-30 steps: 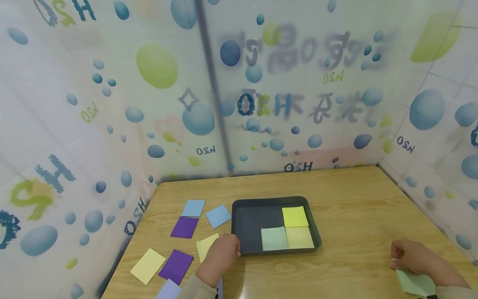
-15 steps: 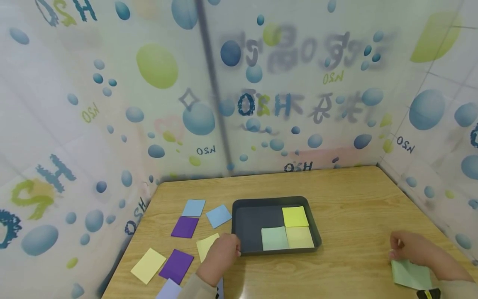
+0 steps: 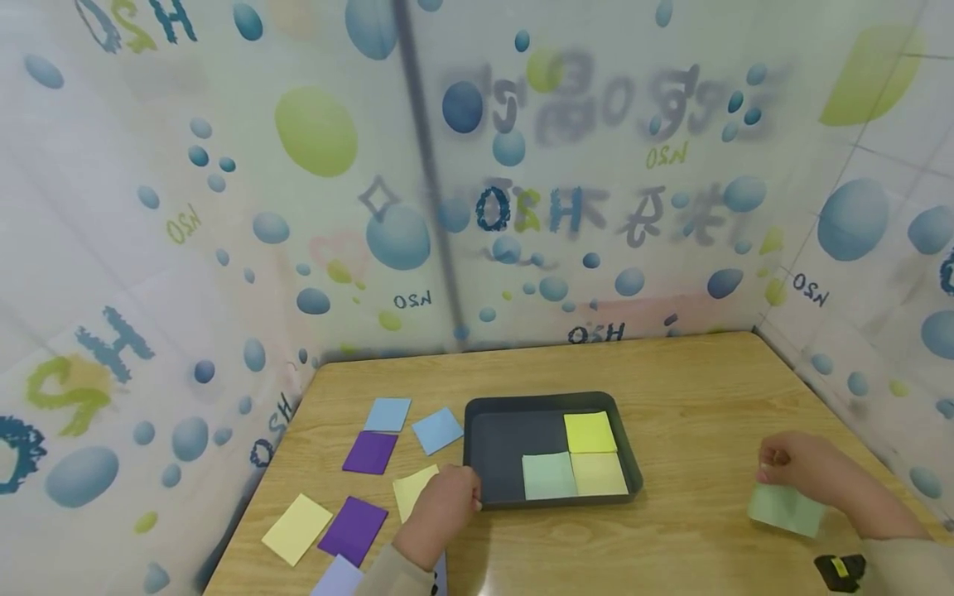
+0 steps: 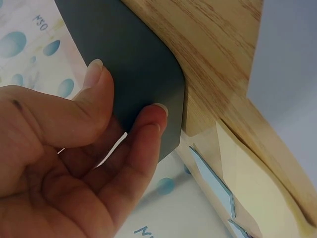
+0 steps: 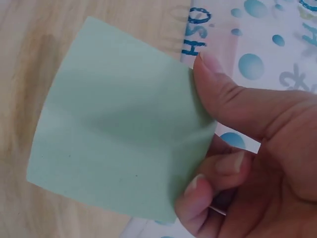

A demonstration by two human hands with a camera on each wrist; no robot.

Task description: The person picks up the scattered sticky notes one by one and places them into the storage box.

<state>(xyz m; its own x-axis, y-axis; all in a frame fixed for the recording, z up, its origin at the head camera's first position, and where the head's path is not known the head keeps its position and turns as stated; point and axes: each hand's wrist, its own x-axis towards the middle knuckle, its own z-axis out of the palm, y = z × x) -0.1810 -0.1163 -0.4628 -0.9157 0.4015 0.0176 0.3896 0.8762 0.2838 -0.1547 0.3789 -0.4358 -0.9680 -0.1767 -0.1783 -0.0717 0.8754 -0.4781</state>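
Observation:
My right hand (image 3: pixel 801 468) pinches a pale green sticky note (image 5: pixel 119 119) by one edge, thumb on one face and fingers behind it, over the right side of the table. In the head view that note (image 3: pixel 786 509) hangs below the fingers. With curled fingers my left hand (image 3: pixel 447 505) grips the near left corner of a dark grey tray (image 3: pixel 514 406); thumb and fingertips lie against the tray's wall (image 4: pixel 143 59) in the left wrist view. Inside the tray are a bright yellow note (image 3: pixel 590 432), a pale yellow note (image 3: pixel 599 473) and a green note (image 3: pixel 548 476).
Left of the tray lie blue notes (image 3: pixel 436 430), purple notes (image 3: pixel 353 530), a pale yellow note (image 3: pixel 296 530) and a lavender note (image 3: pixel 337 577). Another pale yellow note (image 3: pixel 412 488) is partly covered by my left hand. A patterned curtain (image 3: pixel 596 207) borders the wooden table (image 3: pixel 701 397).
My right hand has moved forward and a little left, carrying the green sticky note with it. The left hand and the tray have stayed in place.

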